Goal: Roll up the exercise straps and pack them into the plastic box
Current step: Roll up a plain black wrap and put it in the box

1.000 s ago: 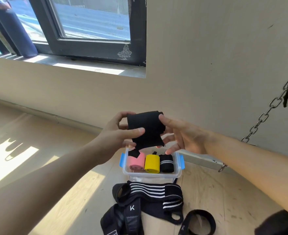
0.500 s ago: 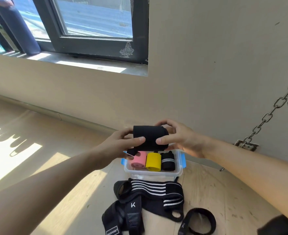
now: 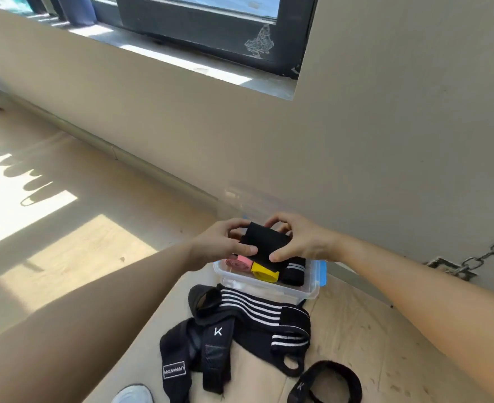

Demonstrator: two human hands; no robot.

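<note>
Grasping the rolled black strap [image 3: 264, 245] with the left hand [image 3: 221, 246] and the right hand [image 3: 301, 242], fingers curled around its two ends. Holding it just above the plastic box [image 3: 269, 288], over the pink roll [image 3: 238, 261], yellow roll [image 3: 264, 272] and striped black roll [image 3: 293, 273] lying inside.

We extend both forearms forward, converging. Our left hand [image 3: 222, 245] and right hand [image 3: 302, 241] face each other, fingers curled, thumbs on the near side, gripping the black strap roll [image 3: 264, 244] between them.
</note>
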